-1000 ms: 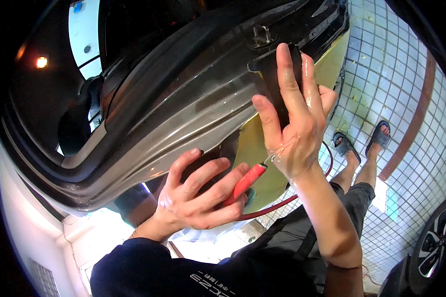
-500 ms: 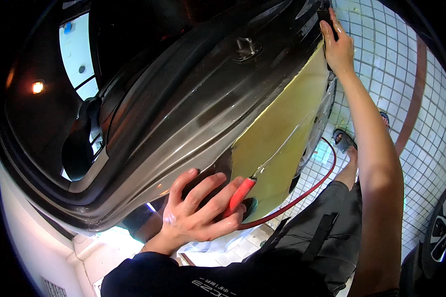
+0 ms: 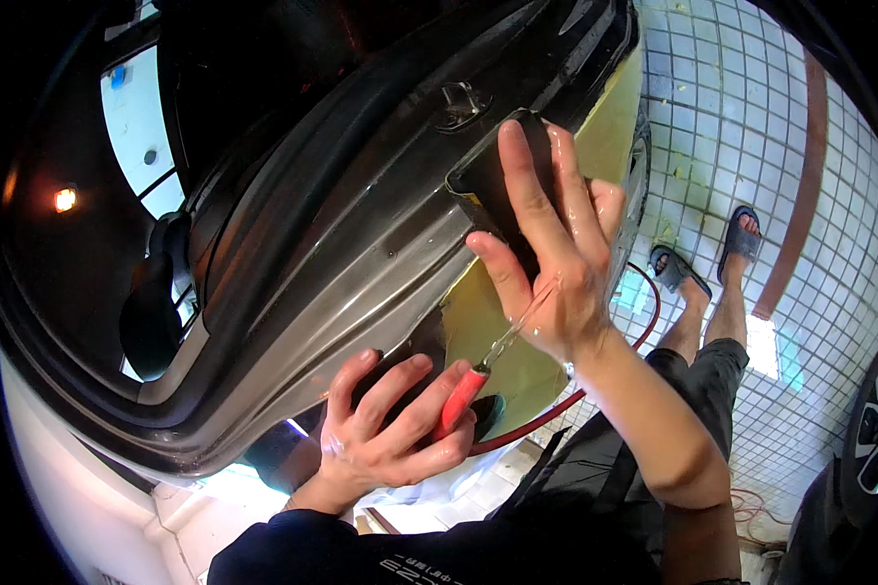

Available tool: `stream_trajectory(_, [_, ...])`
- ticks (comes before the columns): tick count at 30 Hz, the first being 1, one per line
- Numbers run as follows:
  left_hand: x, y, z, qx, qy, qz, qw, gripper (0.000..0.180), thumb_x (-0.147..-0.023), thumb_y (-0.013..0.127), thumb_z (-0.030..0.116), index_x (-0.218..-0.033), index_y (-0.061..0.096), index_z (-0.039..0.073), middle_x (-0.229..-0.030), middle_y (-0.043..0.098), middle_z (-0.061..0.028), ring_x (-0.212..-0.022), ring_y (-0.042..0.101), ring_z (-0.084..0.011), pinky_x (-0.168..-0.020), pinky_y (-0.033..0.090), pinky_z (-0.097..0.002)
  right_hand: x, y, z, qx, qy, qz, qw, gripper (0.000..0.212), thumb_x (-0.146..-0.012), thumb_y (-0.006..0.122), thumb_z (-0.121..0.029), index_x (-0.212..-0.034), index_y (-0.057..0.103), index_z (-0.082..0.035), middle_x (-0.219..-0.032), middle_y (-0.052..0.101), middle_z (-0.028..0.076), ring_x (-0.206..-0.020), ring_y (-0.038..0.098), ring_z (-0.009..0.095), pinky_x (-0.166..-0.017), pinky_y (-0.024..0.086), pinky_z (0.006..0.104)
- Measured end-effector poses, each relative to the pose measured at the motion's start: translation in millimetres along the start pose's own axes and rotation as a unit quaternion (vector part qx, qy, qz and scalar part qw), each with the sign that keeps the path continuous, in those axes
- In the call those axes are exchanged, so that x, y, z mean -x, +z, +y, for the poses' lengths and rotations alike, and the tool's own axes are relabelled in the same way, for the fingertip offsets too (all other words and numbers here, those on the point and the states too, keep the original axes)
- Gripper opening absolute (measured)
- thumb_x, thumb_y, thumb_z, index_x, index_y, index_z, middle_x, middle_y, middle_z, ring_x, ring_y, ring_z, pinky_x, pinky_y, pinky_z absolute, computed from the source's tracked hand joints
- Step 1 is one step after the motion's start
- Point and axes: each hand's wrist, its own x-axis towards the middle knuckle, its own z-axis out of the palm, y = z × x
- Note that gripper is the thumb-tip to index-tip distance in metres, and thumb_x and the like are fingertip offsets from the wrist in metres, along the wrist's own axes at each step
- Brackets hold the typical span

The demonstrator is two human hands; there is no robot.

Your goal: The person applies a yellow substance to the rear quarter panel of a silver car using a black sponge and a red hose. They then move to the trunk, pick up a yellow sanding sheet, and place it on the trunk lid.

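My left hand (image 3: 390, 419) grips the end of a red hose (image 3: 461, 400) between its fingers, its other fingertips resting at the dark edge of a car body. Water runs from the hose end up to my right hand (image 3: 561, 263). That hand is closed around a flat black sanding block (image 3: 493, 180), raised in front of the wet door frame; its underside is only partly visible. Below the block, a yellowish bare panel (image 3: 517, 385) of the car borders the dark painted frame (image 3: 361, 244). My right hand and wrist hide part of the panel.
A metal striker (image 3: 463, 105) juts from the door frame. The red hose loops past my dark trousers. My sandalled feet (image 3: 741, 239) stand on a wet tiled floor (image 3: 693, 146). Another car's wheel (image 3: 876, 429) is at the right edge, near a thin cable or hose on the floor.
My right hand has brought the sanding block from the panel's far end back toward me and the door frame, into the water stream. My left hand keeps its hold on the hose.
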Motion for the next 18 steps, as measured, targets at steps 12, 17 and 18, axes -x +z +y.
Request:
stream_trajectory(12, [-0.9,-4.1,1.0,0.014,-0.004,-0.019,1.0,0.026,-0.08,0.083,0.038,-0.09,0.059,0.032,-0.117,0.071,0.0037,-0.114,0.064,-0.0268,-0.104,0.047,-0.0543,-78.0,13.6,201.0,0.057,0.154,0.062,0.985,0.058,-0.099,0.069,-0.042,-0.151,0.058,-0.02,-0.144,0.057,0.032,-0.104,0.053,0.04,-0.102,0.045,0.0449])
stream_trajectory(17, [-5.5,-4.8,-1.3,0.015,0.003,-0.025,1.0,0.024,-0.08,0.082,0.035,-0.09,0.061,0.033,-0.118,0.071,0.0042,-0.115,0.064,-0.027,-0.105,0.045,-0.0537,-80.8,8.9,202.8,0.065,0.134,0.037,0.988,0.057,-0.098,0.07,-0.041,-0.151,0.059,-0.022,-0.144,0.058,0.03,-0.102,0.052,0.038,-0.102,0.044,0.0432])
stream_trajectory(18, [-7.9,-6.6,-1.5,0.009,0.003,-0.034,0.999,0.024,-0.08,0.082,0.035,-0.09,0.061,0.033,-0.118,0.071,0.0045,-0.116,0.064,-0.027,-0.105,0.045,-0.0535,-80.5,10.6,198.3,0.065,0.124,0.031,0.99,0.056,-0.098,0.07,-0.041,-0.151,0.059,-0.022,-0.144,0.059,0.03,-0.102,0.052,0.037,-0.102,0.043,0.0429])
